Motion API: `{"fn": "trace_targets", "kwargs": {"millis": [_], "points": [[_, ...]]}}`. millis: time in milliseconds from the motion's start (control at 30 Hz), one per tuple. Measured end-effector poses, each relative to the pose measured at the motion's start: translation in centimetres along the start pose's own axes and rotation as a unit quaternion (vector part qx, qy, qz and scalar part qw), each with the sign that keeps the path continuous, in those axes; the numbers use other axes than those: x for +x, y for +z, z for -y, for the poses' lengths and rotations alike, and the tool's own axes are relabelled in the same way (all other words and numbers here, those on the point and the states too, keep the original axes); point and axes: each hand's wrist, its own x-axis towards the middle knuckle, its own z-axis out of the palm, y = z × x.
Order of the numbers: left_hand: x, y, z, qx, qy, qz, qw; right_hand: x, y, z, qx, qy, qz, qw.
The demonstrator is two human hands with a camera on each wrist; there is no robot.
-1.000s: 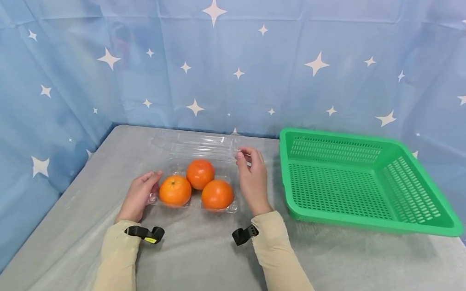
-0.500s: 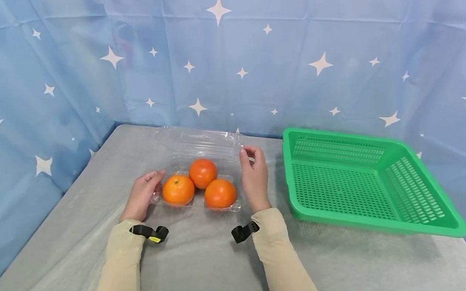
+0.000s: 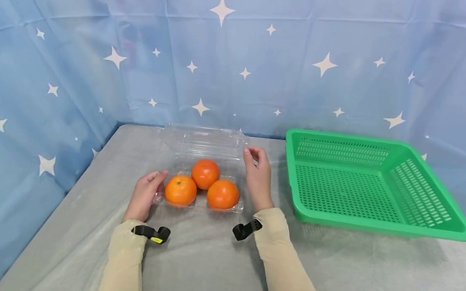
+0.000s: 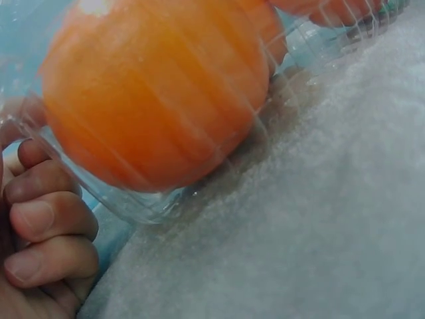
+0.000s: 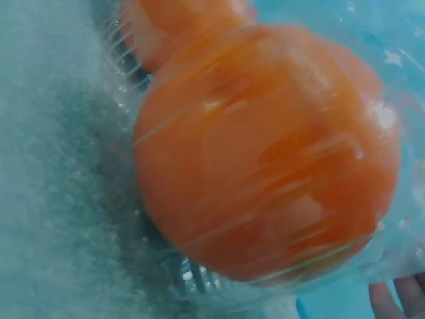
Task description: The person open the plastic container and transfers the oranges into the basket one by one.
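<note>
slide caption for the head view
Left hand and right hand flank an open clear container holding three orange fruits; green basket at right.

The head view is evenly bright and fairly sharp, with soft shadow under the green basket (image 3: pixel 375 226) and glints on the clear container (image 3: pixel 204 144), while both wrist views are softer, the right one dimmer and teal-tinged.

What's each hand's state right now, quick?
Left hand: closed, holding the clear container at its side.
Right hand: at the clear lid; grip can't be told.
</note>
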Motion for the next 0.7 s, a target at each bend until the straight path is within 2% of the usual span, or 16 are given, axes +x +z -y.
{"fn": "trace_targets", "kwargs": {"millis": [200,333,500,700], "points": [[0.1,0.1,0.2,0.009,-0.001,-0.002,1.0000,0.2,-0.5,-0.8,0.002,0.000,0.016,1.000],[-0.2,0.0,0.2,0.009,-0.004,-0.005,0.9999,0.3,-0.6,-1.2,0.023,0.002,0.030,0.999],[-0.2,0.0,0.2,-0.002,-0.003,-0.003,1.0000,0.4,-0.6,-1.7,0.038,0.003,0.020,0.999],[-0.1,0.2,0.2,-0.007,0.002,-0.006,1.0000,0.5,-0.5,-2.6,0.014,-0.002,0.009,1.000]]}}
